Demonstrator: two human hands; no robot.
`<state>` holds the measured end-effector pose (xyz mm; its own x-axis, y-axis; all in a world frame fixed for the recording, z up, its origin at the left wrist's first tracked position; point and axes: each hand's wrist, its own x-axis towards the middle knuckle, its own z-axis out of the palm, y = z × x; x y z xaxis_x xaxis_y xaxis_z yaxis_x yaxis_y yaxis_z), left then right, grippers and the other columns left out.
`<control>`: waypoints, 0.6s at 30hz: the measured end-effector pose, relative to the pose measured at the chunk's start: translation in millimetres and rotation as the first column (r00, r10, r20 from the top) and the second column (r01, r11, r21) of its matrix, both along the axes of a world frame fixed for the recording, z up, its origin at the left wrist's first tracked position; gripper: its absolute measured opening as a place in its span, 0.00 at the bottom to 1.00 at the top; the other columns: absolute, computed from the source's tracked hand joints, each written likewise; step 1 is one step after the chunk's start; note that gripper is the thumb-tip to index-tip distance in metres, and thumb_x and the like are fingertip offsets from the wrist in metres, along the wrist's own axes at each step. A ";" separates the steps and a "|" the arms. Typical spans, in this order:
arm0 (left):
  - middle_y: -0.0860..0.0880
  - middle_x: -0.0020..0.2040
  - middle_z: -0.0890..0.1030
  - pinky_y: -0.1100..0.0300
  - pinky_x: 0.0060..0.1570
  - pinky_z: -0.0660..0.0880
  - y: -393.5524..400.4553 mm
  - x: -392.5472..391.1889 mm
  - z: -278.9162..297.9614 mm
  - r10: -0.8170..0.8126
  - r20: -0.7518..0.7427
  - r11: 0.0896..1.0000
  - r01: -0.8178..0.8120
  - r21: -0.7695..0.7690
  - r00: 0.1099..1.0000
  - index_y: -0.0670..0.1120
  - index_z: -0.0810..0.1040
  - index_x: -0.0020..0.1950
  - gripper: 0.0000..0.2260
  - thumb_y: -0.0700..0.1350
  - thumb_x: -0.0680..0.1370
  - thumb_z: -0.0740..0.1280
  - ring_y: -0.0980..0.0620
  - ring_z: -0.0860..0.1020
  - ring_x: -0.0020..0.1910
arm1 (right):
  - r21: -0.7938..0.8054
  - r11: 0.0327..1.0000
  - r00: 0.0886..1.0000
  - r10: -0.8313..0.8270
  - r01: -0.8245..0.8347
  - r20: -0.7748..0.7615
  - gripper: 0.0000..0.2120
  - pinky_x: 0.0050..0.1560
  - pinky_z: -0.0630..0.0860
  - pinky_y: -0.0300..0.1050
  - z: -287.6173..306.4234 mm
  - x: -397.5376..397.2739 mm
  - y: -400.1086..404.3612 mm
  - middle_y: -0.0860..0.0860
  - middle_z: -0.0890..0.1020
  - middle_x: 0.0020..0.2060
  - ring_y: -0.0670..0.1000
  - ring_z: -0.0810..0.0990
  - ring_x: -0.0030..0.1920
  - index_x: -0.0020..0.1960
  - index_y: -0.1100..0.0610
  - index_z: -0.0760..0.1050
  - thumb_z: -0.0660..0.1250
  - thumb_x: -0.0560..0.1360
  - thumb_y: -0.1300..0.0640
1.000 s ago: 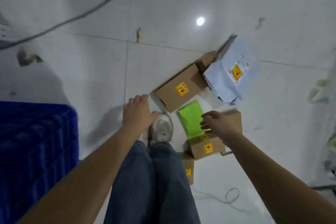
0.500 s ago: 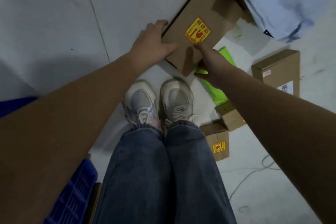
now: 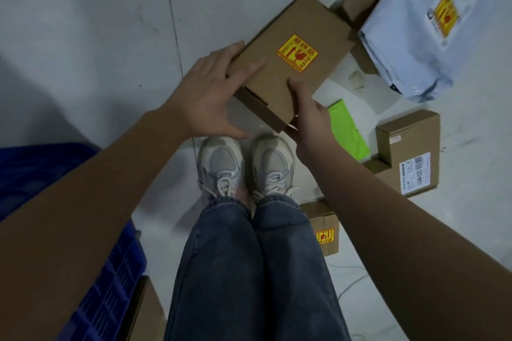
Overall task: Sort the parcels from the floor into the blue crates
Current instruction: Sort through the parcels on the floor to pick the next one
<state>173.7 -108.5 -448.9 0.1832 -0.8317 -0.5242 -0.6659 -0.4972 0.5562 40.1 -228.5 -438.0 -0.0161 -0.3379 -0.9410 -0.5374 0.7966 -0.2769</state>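
Observation:
A flat brown cardboard box (image 3: 293,36) with a yellow and red fragile sticker is held up in front of my feet, tilted. My left hand (image 3: 206,91) grips its left edge, thumb lying on the top face. My right hand (image 3: 311,113) grips its near right corner, thumb on top and fingers underneath. A blue crate (image 3: 108,293) stands at the lower left, partly hidden by my left arm.
On the floor to the right lie a pale blue mailer bag (image 3: 415,36), a green packet (image 3: 347,130), a brown box with a white label (image 3: 410,152) and a small stickered box (image 3: 324,227). More cardboard (image 3: 363,0) lies behind the held box. My shoes (image 3: 243,166) stand in the middle.
Both hands reached down to the stickered box and took hold of it. It now sits higher and closer to me, lifted from where it lay on the floor.

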 end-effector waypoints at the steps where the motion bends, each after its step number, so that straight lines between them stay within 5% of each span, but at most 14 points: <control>1: 0.37 0.74 0.61 0.47 0.67 0.61 3.6 -1.7 4.1 -0.001 0.111 0.998 0.007 -0.055 0.994 0.47 0.60 0.75 0.48 0.64 0.61 0.72 0.38 0.62 0.71 | 0.023 1.000 1.000 0.007 -0.007 0.009 0.18 0.43 0.79 0.43 4.6 2.9 0.4 0.52 0.82 0.43 0.50 0.81 0.42 0.56 0.59 0.75 0.68 0.73 0.47; 5: 0.43 0.65 0.76 0.52 0.60 0.62 5.7 -14.7 13.1 0.178 0.301 0.944 -0.077 -0.321 0.937 0.46 0.72 0.65 0.27 0.48 0.67 0.72 0.43 0.68 0.66 | 0.161 0.987 0.992 0.002 -0.023 0.129 0.18 0.37 0.76 0.41 25.6 12.7 5.9 0.51 0.80 0.39 0.49 0.79 0.39 0.55 0.56 0.74 0.61 0.76 0.43; 8: 0.46 0.61 0.78 0.53 0.56 0.67 -0.1 -26.4 29.3 0.452 0.101 0.859 -0.401 -0.319 0.886 0.48 0.72 0.64 0.26 0.46 0.67 0.73 0.46 0.70 0.60 | 0.165 0.971 0.967 -0.200 0.174 0.157 0.25 0.45 0.77 0.46 42.0 15.3 -6.4 0.54 0.79 0.46 0.52 0.79 0.45 0.60 0.58 0.72 0.53 0.78 0.39; 9: 0.47 0.59 0.78 0.55 0.54 0.69 -3.7 -29.6 39.7 0.612 -0.040 0.754 -0.598 -0.270 0.790 0.47 0.73 0.64 0.25 0.46 0.68 0.73 0.48 0.73 0.57 | 0.123 0.973 0.968 -0.212 0.196 0.134 0.26 0.49 0.77 0.48 46.3 15.3 -13.6 0.56 0.78 0.53 0.54 0.79 0.50 0.64 0.59 0.70 0.54 0.78 0.40; 11: 0.51 0.52 0.79 0.61 0.49 0.76 -12.0 -29.5 63.9 0.847 -0.379 0.384 -0.922 -0.047 0.372 0.45 0.74 0.61 0.20 0.44 0.71 0.73 0.54 0.79 0.50 | -0.012 0.998 0.997 -0.055 0.056 0.055 0.27 0.57 0.75 0.50 53.8 14.5 -28.2 0.56 0.73 0.64 0.55 0.76 0.60 0.71 0.56 0.64 0.57 0.78 0.42; 13: 0.54 0.49 0.81 0.65 0.43 0.79 -13.5 -22.0 81.7 0.839 -0.544 0.119 -0.974 0.193 -0.005 0.45 0.75 0.60 0.16 0.40 0.73 0.71 0.58 0.82 0.45 | -0.117 0.977 0.984 0.178 -0.178 -0.011 0.30 0.65 0.70 0.51 65.6 13.8 -40.7 0.53 0.69 0.69 0.53 0.72 0.65 0.74 0.53 0.61 0.61 0.77 0.42; 15: 0.53 0.47 0.84 0.64 0.39 0.79 -7.3 -12.4 94.1 0.804 -0.578 0.057 -0.948 0.312 -0.142 0.46 0.77 0.58 0.12 0.39 0.75 0.69 0.57 0.84 0.43 | -0.168 0.914 0.929 0.370 -0.369 -0.026 0.33 0.68 0.68 0.53 80.5 11.7 -50.5 0.51 0.68 0.70 0.52 0.70 0.67 0.75 0.52 0.58 0.63 0.75 0.42; 18: 0.54 0.43 0.86 0.60 0.42 0.80 5.8 -3.5 116.9 0.752 -0.619 0.064 -0.911 0.408 -0.225 0.50 0.79 0.54 0.08 0.42 0.76 0.66 0.55 0.84 0.43 | -0.172 0.868 0.876 0.480 -0.466 0.044 0.26 0.60 0.74 0.51 107.9 10.9 -59.1 0.49 0.75 0.64 0.48 0.76 0.59 0.70 0.49 0.65 0.64 0.75 0.43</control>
